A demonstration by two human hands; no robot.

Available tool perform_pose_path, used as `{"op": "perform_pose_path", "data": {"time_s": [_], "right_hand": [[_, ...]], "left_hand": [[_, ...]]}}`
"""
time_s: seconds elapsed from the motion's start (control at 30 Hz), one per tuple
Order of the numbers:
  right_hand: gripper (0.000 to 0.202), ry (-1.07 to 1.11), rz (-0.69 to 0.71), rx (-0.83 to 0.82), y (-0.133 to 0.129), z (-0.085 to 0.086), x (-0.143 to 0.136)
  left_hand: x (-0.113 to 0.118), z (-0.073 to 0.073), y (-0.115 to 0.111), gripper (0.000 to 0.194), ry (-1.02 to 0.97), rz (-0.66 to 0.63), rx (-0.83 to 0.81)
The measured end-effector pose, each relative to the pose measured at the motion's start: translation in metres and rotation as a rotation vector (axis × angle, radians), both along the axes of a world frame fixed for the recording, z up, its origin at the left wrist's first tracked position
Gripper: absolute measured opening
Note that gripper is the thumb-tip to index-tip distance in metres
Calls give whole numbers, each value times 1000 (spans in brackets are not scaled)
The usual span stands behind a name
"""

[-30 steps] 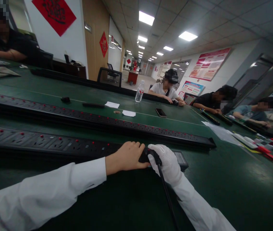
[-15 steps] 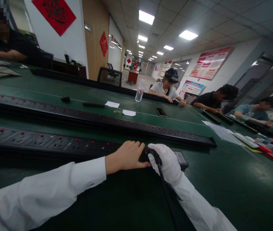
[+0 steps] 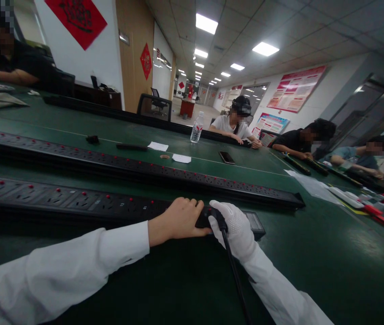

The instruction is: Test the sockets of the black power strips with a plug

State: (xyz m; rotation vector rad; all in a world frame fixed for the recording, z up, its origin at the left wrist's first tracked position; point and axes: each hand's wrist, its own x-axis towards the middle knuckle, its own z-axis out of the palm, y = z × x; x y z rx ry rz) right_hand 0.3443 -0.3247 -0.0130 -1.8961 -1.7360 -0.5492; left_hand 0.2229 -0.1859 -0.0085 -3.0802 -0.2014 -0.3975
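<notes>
Nearest me, a long black power strip [image 3: 86,201] with red-marked sockets lies across the green table [image 3: 314,271]. My bare left hand [image 3: 181,219] is wrapped over the strip near its right end, thumb along the front edge. Just to its right, my right hand [image 3: 234,225], in a white dotted glove, is closed around a black plug [image 3: 219,220] at the strip's top face. A black cable [image 3: 234,271] runs from the plug down toward the table's near edge. The plug's contact with the socket is hidden by my fingers.
Behind lies a second black power strip [image 3: 178,175]. Farther back are a water bottle [image 3: 197,128], a phone [image 3: 226,157], white paper pieces [image 3: 181,158] and a small black object [image 3: 92,140]. People sit around the far side and left; red and white parts [image 3: 378,212] lie at the right.
</notes>
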Motion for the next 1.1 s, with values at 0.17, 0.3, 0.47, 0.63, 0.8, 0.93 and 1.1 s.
{"op": "perform_pose_path", "data": {"time_s": [0.17,0.3,0.47,0.63,0.8,0.93,1.1], "right_hand": [[29,13,-11,0,1,0,0],[27,50,-46,-14,3,1,-3],[24,124,-129,-10,6,-2,-9],[23,121,-112,18,7,-4,-10],[24,129,-53,22,6,-3,-7],[25,142,-45,-7,5,-3,-6],[25,140,-26,-12,5,-2,-6]], "left_hand": [[0,0,0,69,4,-9,3],[0,0,0,68,-4,-7,10],[-1,0,0,67,-5,-9,2],[-2,1,-1,66,3,-8,-16],[-2,1,-2,66,-1,-5,-7],[-1,1,-1,65,3,-20,-11],[-1,1,-1,67,14,-7,-6]]}}
